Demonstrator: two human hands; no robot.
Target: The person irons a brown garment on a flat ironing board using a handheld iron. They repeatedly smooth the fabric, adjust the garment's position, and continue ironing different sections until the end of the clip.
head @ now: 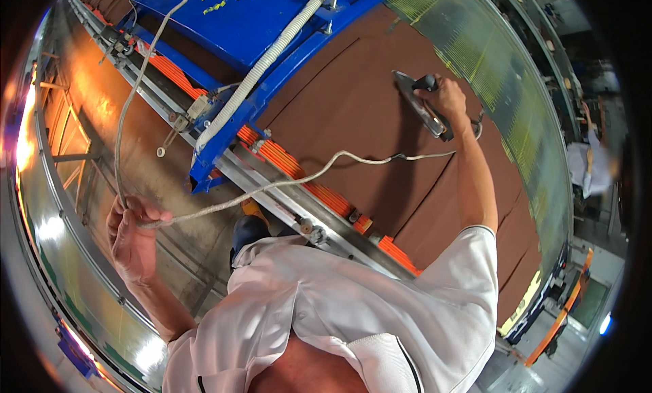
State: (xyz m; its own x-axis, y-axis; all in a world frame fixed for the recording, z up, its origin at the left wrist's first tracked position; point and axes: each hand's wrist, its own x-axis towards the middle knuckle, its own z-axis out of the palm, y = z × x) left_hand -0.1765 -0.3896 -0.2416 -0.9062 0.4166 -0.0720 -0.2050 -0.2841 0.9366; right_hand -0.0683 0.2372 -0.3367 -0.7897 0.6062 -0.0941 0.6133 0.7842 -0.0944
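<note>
My right hand [446, 98] grips the dark handle of a clothes iron [418, 103], whose metal soleplate appears tilted over brown fabric [326, 102]. Whether the iron touches the cloth, I cannot tell. Out to the left, over the floor, my left hand [133, 237] pinches the iron's pale braided cord [265, 189]. From those fingers one length crosses the table edge towards the iron. The other length climbs away past a blue metal frame. Dark lines, perhaps folds or seams, run across the brown fabric.
A blue machine carriage [214, 26] with a white corrugated hose [265, 62] spans the table. Orange strips [285, 158] and a metal rail [270, 197] line the near edge. Beyond the fabric lies a yellow-stained green surface [468, 62]. Another long table [76, 270] stands behind, left. A blurred person [586, 163] is far right.
</note>
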